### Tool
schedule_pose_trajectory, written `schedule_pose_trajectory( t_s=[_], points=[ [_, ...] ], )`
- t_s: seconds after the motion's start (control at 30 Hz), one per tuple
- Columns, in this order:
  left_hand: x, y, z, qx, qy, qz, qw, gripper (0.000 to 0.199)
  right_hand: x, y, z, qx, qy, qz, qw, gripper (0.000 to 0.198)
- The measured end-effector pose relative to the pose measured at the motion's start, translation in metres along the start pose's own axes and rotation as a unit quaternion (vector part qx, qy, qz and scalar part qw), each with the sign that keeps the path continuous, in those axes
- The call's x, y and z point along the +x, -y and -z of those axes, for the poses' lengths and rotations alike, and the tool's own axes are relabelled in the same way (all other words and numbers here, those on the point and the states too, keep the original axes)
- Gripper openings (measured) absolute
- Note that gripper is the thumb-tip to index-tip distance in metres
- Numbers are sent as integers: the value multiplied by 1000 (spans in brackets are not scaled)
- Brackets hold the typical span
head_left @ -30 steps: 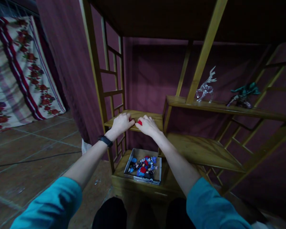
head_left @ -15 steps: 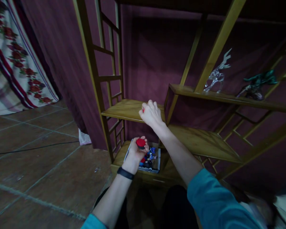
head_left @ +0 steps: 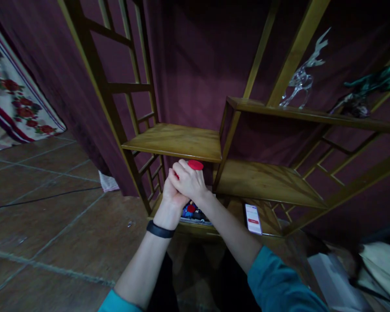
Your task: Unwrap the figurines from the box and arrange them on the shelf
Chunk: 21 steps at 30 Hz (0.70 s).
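Observation:
My two hands are pressed together below the small upper shelf. My right hand (head_left: 190, 180) lies over my left hand (head_left: 169, 193), its fingers curled, and a bit of red shows at their tips. Past the knuckles sticks out a flat red round piece (head_left: 195, 165); its lower part is hidden, and my left hand appears closed round it from beneath. A black band circles my left wrist. Below and behind the hands sits a shallow box (head_left: 196, 222) holding small blue, red and black toy-like pieces (head_left: 191, 209), partly covered by my hands and right forearm.
A wooden display rack has an upper shelf (head_left: 178, 141) just above my hands and a lower right shelf (head_left: 269, 182). A lit phone (head_left: 253, 219) lies at the bottom right. A clear deer figurine (head_left: 300, 82) and a green figurine (head_left: 364, 93) stand on the higher right shelf.
My right hand has come down from in front of the upper shelf onto my left hand. My left hand, earlier palm-up with the red round piece, has risen slightly leftward. The phone has come into sight.

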<state>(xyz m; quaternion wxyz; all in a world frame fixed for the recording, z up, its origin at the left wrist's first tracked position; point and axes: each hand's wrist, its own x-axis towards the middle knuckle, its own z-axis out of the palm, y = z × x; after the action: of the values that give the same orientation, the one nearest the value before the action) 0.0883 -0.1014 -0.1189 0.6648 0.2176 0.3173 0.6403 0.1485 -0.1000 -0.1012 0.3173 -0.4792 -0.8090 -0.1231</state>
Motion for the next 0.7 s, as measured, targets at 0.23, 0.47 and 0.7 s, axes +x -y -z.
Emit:
schedule_pose_trajectory(
  t_s=[0.23, 0.47, 0.7],
  points=[
    [42, 75, 57, -160, -84, 179, 967, 12, -54, -41, -95, 178, 82, -144, 970, 20],
    [65, 121, 99, -65, -190, 194, 960, 13, -108, -89, -167, 435, 66, -411, 798, 26],
    [62, 132, 122, 66, -184, 103, 975, 7, -199, -90, -109, 457, 62, -368, 807, 24]
  ],
)
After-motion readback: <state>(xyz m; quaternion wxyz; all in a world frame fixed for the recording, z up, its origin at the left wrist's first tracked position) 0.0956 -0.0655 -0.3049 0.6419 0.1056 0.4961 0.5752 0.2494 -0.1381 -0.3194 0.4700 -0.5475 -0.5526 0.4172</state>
